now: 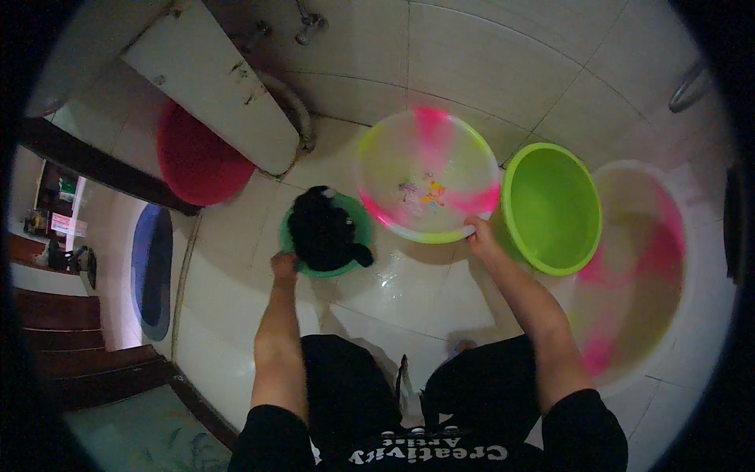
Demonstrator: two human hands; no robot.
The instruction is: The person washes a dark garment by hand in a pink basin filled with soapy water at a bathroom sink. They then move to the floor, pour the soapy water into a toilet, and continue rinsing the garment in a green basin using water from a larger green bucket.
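My left hand (284,266) grips the near left rim of a small green basin (364,227) on the tiled floor. Black cloth (323,233) is heaped in that basin, and one end hangs over its right rim. My right hand (481,233) holds the near rim of a round pink, yellow and white plastic basin (413,156), which is tilted and shows a printed cartoon figure inside. Right beside it stands a lime green tub (551,206), leaning a little.
A large pink and white tub (634,265) holding cloudy liquid stands at the right. At the upper left a red basin (200,159) sits partly behind a white panel (218,82). Taps (309,29) are on the wall. A blue oval mat (151,271) lies beyond the door threshold.
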